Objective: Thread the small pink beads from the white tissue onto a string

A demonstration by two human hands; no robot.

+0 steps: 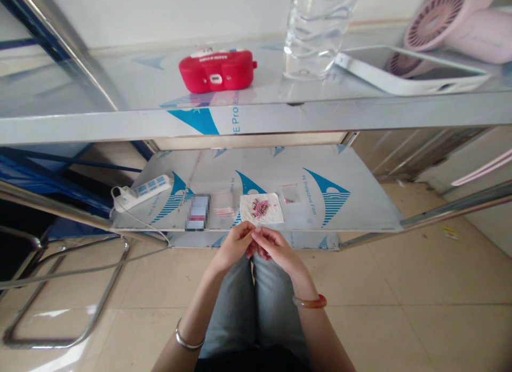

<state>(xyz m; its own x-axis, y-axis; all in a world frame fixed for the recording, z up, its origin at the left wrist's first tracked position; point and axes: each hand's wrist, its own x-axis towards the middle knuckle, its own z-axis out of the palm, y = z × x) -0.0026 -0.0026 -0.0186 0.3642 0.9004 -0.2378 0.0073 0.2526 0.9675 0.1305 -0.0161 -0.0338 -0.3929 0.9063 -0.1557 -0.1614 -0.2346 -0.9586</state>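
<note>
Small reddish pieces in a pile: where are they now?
Head view, centre: the small reddish pieces lie on a white rectangular sheet, between stacked clear plastic bags left and a small clear bag right.

The upper shelf (132, 95) looks like smooth metal under glossy printed film, and the lower shelf (372, 207) wears the same sheen. On the latter, the white sheet (276, 216) looks thin, creased and matt; the small pink pieces (261, 207) on it are too small to judge. The flat bag (290, 192) to its right is clear plastic, and the power strip (154, 186) at left is smooth white plastic. Above, the red case (218, 73) has a soft, rubbery satin look, the bottle (316, 36) is ribbed, transparent plastic, and the pink fan (480, 33) at far right is smooth plastic. Nearer, the jeans (228, 313) are faded denim, the left bangle (188, 341) shiny metal, the right one glossy and polished.
</note>
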